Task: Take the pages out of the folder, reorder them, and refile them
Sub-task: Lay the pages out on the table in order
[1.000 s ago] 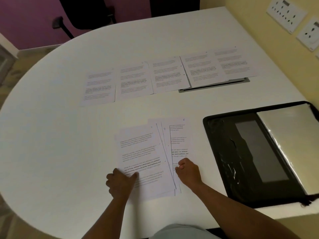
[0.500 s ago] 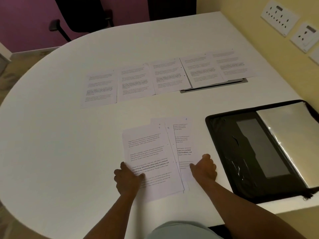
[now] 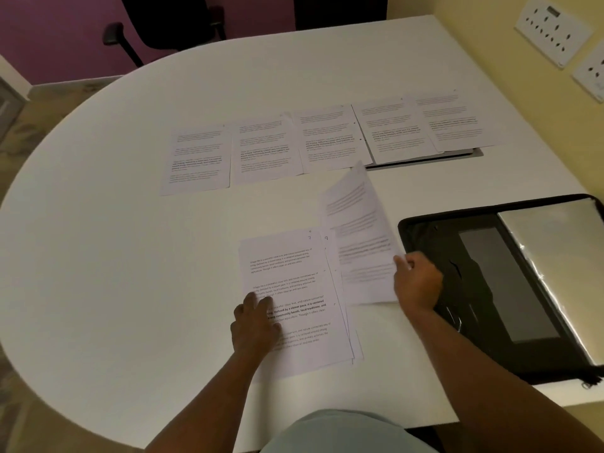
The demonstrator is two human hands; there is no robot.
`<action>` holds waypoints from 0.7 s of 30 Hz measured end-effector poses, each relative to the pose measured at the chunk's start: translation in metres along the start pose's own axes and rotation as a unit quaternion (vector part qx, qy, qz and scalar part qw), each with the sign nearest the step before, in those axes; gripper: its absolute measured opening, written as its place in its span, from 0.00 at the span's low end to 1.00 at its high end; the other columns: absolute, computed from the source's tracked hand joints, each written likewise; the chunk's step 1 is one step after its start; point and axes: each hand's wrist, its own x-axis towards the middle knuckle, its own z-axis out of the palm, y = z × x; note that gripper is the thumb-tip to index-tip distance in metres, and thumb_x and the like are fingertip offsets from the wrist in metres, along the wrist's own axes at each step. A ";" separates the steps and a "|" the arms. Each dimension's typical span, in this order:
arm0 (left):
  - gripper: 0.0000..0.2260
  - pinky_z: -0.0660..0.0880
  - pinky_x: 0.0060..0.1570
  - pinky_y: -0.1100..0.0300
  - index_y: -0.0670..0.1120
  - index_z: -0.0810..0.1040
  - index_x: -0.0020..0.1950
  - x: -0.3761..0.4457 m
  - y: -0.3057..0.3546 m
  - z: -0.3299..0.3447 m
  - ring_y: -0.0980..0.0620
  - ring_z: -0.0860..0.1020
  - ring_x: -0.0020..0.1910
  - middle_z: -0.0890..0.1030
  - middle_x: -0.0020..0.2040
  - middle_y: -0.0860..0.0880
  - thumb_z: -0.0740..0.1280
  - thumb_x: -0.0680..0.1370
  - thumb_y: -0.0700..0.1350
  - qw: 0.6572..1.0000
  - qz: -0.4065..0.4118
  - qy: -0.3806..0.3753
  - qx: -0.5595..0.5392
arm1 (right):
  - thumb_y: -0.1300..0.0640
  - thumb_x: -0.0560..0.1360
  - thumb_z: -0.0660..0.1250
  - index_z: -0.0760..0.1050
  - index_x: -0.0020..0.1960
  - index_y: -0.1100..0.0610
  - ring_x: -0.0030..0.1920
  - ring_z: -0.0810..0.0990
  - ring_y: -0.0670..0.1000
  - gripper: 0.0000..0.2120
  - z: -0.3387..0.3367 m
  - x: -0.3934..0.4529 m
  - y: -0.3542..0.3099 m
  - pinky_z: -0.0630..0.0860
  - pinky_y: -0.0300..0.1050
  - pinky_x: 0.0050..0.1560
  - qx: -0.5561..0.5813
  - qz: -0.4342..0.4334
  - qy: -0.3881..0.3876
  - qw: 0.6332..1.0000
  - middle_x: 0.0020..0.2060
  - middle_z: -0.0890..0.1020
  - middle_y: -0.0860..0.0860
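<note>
A small stack of printed pages (image 3: pixel 294 282) lies near the table's front edge. My left hand (image 3: pixel 255 325) presses flat on its lower left part. My right hand (image 3: pixel 416 281) pinches the right edge of one page (image 3: pixel 358 237), which is lifted off the stack and tilted up, blurred by motion. Several more pages (image 3: pixel 327 138) lie side by side in a row across the middle of the table. The black folder (image 3: pixel 457 289) lies open to the right, a clear plastic sleeve (image 3: pixel 562 266) on its right half.
The white rounded table (image 3: pixel 114 256) stretches to the left and back. A grey cable hatch (image 3: pixel 425 160) sits under the row's right pages. Black chairs (image 3: pixel 157 27) stand behind the table. Wall sockets (image 3: pixel 552 27) are on the yellow wall at right.
My right hand went from the stack's right edge to pinching one page and lifting it up and to the right. My left hand stayed pressing on the stack.
</note>
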 end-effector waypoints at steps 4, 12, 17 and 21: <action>0.25 0.68 0.62 0.49 0.51 0.67 0.70 0.003 0.001 -0.005 0.45 0.63 0.69 0.61 0.73 0.49 0.67 0.73 0.49 0.999 -0.011 0.005 -0.043 | 0.58 0.78 0.67 0.76 0.47 0.63 0.40 0.78 0.51 0.08 -0.026 0.021 -0.040 0.65 0.33 0.30 0.060 -0.085 0.058 0.993 0.44 0.82 0.58; 0.22 0.73 0.62 0.52 0.51 0.70 0.70 0.030 0.011 -0.065 0.49 0.78 0.58 0.75 0.65 0.49 0.64 0.79 0.57 0.911 -0.017 0.096 -0.400 | 0.55 0.79 0.66 0.74 0.50 0.59 0.45 0.78 0.48 0.06 0.002 0.021 -0.125 0.70 0.29 0.36 0.171 -0.118 0.002 0.978 0.47 0.80 0.50; 0.20 0.79 0.49 0.52 0.49 0.68 0.70 0.047 -0.009 -0.129 0.45 0.82 0.50 0.80 0.58 0.46 0.64 0.80 0.53 0.725 -0.085 0.062 -0.680 | 0.55 0.78 0.68 0.74 0.49 0.56 0.38 0.75 0.45 0.05 0.067 -0.011 -0.167 0.67 0.27 0.32 0.220 -0.082 -0.113 0.966 0.39 0.77 0.47; 0.18 0.79 0.43 0.59 0.49 0.72 0.66 0.055 -0.051 -0.152 0.47 0.82 0.47 0.80 0.54 0.47 0.67 0.78 0.37 0.661 -0.130 0.160 -0.721 | 0.56 0.78 0.68 0.73 0.49 0.56 0.36 0.73 0.40 0.05 0.123 -0.043 -0.193 0.66 0.22 0.31 0.229 -0.071 -0.202 0.950 0.38 0.75 0.44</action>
